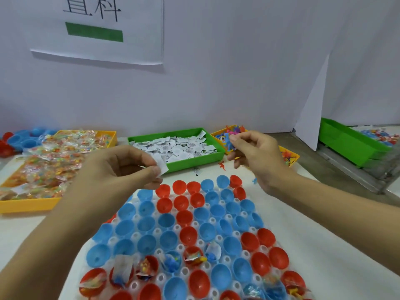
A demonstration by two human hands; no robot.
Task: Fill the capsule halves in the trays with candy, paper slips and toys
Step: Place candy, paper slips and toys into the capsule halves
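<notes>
I am seeing the left hand (121,167) pinching a paper slip (162,169), the right hand (255,156) pinching a blue toy (229,142), both above the capsule tray (138,286) holding red and blue halves; the green bin (194,160) at the table's far edge is holding slips.

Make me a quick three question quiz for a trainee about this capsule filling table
1. What does the left hand pinch?
2. True or false: the paper slips sit in the green tray at the back.
3. Which holds small toys? A) the right hand B) the yellow candy tray C) the far blue capsule half

Key: 1. a paper slip. 2. True. 3. A.
</notes>
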